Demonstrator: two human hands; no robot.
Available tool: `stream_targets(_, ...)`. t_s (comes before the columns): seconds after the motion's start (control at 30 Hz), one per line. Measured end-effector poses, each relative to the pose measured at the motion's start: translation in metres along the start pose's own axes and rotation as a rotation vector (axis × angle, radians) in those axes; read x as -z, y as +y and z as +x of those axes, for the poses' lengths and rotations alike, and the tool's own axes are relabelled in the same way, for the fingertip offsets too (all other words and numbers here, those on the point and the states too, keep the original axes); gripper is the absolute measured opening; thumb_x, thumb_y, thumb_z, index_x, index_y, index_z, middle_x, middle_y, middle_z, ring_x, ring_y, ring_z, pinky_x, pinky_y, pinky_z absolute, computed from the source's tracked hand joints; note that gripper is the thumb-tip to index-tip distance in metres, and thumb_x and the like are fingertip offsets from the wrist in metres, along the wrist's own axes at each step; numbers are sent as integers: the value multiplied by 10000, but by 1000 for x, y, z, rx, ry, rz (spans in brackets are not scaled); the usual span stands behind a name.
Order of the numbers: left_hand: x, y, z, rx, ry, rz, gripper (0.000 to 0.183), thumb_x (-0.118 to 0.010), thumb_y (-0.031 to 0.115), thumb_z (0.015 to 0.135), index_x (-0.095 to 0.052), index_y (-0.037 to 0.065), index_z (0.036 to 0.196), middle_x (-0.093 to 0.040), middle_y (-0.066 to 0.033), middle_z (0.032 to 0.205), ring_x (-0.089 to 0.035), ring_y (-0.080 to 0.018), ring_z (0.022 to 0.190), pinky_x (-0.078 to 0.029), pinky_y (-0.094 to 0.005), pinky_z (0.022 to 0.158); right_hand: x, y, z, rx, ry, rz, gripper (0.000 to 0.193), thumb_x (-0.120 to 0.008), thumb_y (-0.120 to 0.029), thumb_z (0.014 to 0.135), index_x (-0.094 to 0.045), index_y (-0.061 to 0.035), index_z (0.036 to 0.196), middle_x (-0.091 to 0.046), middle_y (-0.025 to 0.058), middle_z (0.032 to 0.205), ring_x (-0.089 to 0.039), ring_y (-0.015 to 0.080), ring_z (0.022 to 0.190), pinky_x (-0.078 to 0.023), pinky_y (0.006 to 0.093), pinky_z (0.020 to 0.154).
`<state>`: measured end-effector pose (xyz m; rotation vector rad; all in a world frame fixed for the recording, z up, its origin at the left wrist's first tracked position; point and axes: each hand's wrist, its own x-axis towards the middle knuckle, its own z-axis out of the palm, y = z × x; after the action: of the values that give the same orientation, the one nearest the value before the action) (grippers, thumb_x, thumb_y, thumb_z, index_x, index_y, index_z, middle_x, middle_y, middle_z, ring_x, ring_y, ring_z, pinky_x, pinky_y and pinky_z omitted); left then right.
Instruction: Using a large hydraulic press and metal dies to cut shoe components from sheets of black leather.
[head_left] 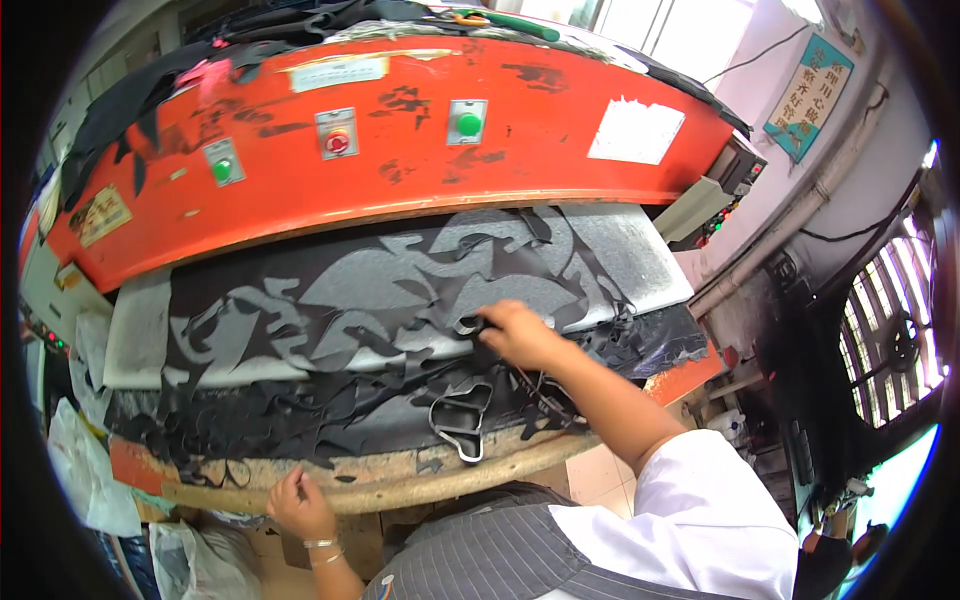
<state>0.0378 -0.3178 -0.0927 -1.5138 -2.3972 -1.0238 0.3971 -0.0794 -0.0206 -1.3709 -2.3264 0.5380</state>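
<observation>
My right hand point(518, 338) reaches over the front of the cutting bed, fingers pinched at a small dark piece with a pale curved rim; its kind is too small to tell. Beneath it lies a dark sheet point(270, 262) with several shaped cut-outs that show the grey bed point(640, 250). Closer to me, a metal cutting die point(472, 448), an outline of thin pale strip, rests on dark scraps at the wooden front edge. My left hand point(302, 507) is by that edge, further left, fingers loosely bent and slightly apart, with nothing visible in them.
Above the bed spans a red press beam point(400, 170) with green and red buttons and dark scraps on top. Tangled dark offcuts point(270, 425) cover the bed's front ledge. Plastic bags point(90, 470) stand at the left. A control box point(700, 205) juts out at the right.
</observation>
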Motion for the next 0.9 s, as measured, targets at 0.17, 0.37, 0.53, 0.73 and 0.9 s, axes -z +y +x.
stream_targets(0.17,-2,13,14,-80,6,67,134,-598,119,836,-681,43,906,-650,-75,840,-568,-271,817,-400,-411,821,47,130,50,-47,190,-128,395,-636,-175,840,-586,-32,1205,-591,196,1112,-528,386,1060,-430,441,939)
stream_targets(0.37,-9,7,17,-103,-58,113,122,-581,113,866,-663,26,889,-625,-110,812,-562,-302,804,-406,-420,795,33,186,82,89,215,-37,490,-707,-166,798,-572,-75,1260,-622,147,1071,-542,337,1009,-436,406,917)
stream_targets(0.53,-4,27,29,-60,-74,166,115,-581,92,854,-660,9,867,-631,-111,809,-554,-299,784,-409,-409,790,33,185,82,91,272,53,564,-764,-174,751,-576,-100,1278,-649,116,995,-551,305,957,-446,376,882)
stream_targets(0.73,-28,12,95,285,-74,-374,223,-615,184,926,-655,-36,933,-658,-78,870,-591,-138,775,-475,-279,714,42,180,70,69,298,-32,571,-768,-224,746,-577,-106,1271,-637,125,1052,-554,320,997,-441,409,894)
stream_targets(0.9,-50,12,218,11,65,-421,212,-627,182,918,-633,-23,863,-654,-90,773,-571,-116,709,-470,-287,672,56,100,68,84,550,-220,670,-786,-315,725,-526,-73,1293,-604,151,1102,-547,355,1000,-430,441,876)
